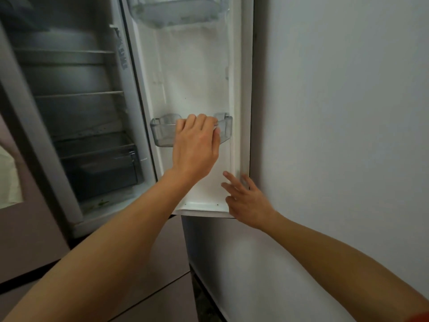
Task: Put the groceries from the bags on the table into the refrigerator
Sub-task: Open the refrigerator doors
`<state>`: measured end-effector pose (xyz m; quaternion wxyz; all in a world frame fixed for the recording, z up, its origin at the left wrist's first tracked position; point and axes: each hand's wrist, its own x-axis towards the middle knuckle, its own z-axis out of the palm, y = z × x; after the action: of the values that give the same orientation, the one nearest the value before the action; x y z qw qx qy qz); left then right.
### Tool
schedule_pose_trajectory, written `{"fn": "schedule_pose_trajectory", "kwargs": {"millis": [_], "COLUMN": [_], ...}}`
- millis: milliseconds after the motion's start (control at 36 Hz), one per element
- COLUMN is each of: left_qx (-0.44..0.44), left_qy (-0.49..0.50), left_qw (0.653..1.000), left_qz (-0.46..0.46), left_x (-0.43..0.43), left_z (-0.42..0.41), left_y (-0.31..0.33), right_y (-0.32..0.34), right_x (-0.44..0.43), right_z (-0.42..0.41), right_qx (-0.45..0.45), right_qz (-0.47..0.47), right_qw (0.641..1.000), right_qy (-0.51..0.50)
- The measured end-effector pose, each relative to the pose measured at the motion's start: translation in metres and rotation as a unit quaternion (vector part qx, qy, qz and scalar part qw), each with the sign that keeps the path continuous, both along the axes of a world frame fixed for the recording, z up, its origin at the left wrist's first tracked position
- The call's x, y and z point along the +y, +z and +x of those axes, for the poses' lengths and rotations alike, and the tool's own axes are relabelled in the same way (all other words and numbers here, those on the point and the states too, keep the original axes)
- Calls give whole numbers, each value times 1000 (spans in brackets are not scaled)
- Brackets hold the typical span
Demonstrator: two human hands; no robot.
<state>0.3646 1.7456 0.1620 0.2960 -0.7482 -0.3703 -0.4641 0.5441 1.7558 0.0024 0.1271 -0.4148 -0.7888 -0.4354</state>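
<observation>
The refrigerator stands open, its dark interior (76, 108) on the left with bare shelves and a drawer (102, 166) at the bottom. The white inner side of the door (192, 73) faces me. My left hand (197, 145) is curled over the front rim of the clear lower door bin (162, 133). My right hand (246, 198) is open with fingers spread, touching the door's lower right edge. No groceries or bags are in view.
A second clear door bin (178, 12) hangs near the top of the door. A pale wall (336, 112) runs close on the right. Brown floor tiles (148, 282) lie below, and a lower grey cabinet front (232, 263) sits under the door.
</observation>
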Motion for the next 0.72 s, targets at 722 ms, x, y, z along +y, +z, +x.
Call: {"fn": "schedule_pose_trajectory", "kwargs": {"millis": [722], "left_qx": [-495], "left_qy": [97], "left_qw": [734], "left_qz": [-454], "left_x": [-79], "left_z": [-299], "left_y": [-189], "right_y": [-14], "right_x": [-23], "right_z": [-248], "right_qx": [207], "right_qz": [-155], "right_qw": [955], "right_qy": [145]}}
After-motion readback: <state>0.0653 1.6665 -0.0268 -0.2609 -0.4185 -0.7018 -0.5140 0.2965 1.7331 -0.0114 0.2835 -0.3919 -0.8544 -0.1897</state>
